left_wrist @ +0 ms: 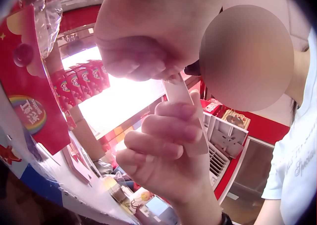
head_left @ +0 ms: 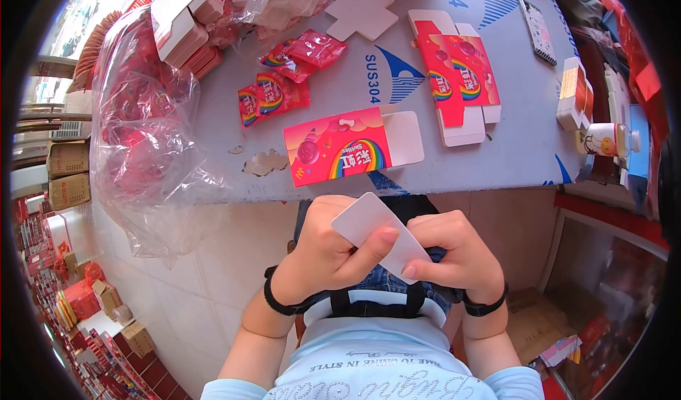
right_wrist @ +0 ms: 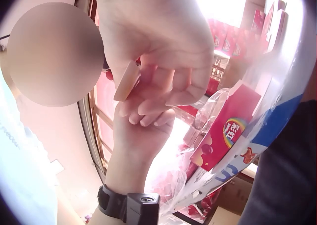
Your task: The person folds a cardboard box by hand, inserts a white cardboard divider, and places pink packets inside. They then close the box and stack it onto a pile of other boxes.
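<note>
Over the lap, just off the table's front edge, both hands hold a white piece of card (head_left: 365,219) with rounded corners. My left hand (head_left: 323,247) pinches it, thumb lying across its face and fingers behind. My right hand (head_left: 457,247) grips its lower end, thumb on top and fingers curled underneath. Seen from the left wrist, the card (left_wrist: 179,94) is edge-on and looks folded, the right hand's fingers (left_wrist: 166,128) curled round it. A red candy box (head_left: 340,148) with a rainbow print lies on the table in front of the hands, its white end flap sticking out to the right.
Flat red cartons (head_left: 461,73) lie at the right of the table (head_left: 518,155), with a white cross-shaped carton (head_left: 362,14) at the back. Several red candy packets (head_left: 273,95) sit left of centre. A clear plastic bag (head_left: 145,130) hangs over the left edge. A phone-like slab (head_left: 538,31) lies far right.
</note>
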The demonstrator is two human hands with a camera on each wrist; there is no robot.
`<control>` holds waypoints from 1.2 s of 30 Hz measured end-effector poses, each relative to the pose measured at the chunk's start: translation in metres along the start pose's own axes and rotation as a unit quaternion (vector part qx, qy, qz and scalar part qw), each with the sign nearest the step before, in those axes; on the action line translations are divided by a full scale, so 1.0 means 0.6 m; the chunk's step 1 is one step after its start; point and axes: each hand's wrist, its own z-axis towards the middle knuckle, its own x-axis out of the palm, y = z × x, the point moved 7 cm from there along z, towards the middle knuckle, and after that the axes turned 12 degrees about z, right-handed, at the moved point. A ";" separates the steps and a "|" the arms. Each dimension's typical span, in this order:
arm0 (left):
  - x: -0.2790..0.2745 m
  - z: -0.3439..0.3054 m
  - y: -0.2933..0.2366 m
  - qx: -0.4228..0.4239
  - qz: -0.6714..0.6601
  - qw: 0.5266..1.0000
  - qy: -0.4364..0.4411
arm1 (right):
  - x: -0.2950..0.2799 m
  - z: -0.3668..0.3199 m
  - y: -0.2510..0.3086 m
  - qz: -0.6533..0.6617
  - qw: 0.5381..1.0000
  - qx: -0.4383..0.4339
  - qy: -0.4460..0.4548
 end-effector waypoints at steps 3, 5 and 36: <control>0.001 -0.001 0.001 -0.002 0.003 1.000 -0.002 | -0.005 -0.002 0.000 -0.002 1.000 -0.002 -0.011; 0.003 -0.002 0.005 -0.004 0.002 1.000 -0.002 | -0.007 -0.003 -0.001 -0.008 1.000 -0.004 -0.022; 0.034 -0.011 0.069 -0.133 -0.333 0.932 0.060 | -0.012 -0.003 -0.006 0.052 0.998 0.024 -0.034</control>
